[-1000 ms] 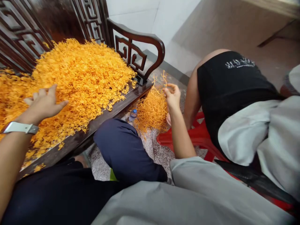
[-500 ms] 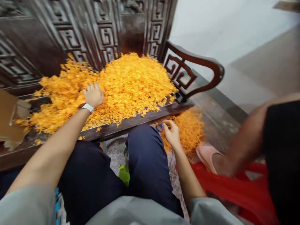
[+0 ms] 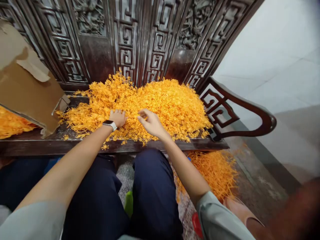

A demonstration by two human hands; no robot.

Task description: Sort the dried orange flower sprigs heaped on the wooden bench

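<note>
A big heap of small orange plastic sprigs (image 3: 165, 100) lies on the seat of a dark carved wooden bench (image 3: 37, 145). My left hand (image 3: 118, 117), with a white watch (image 3: 110, 124) on the wrist, rests on the heap's near edge, its fingers curled down into the sprigs. My right hand (image 3: 150, 122) hovers just beside it over the heap, fingers loosely apart and nothing in them. My knees in dark trousers (image 3: 150, 186) are right in front of the bench.
A torn cardboard box (image 3: 25, 86) lies tipped on the bench at the left. A second orange heap (image 3: 212, 171) sits on the floor under the curved armrest (image 3: 240, 115). Another person's pink shoe (image 3: 240, 210) and red stool edge (image 3: 196, 225) are at lower right.
My view has swung left from the floor heap to the bench. My right hand has come up from the floor heap to the bench heap, beside my left hand, which has curled its fingers.
</note>
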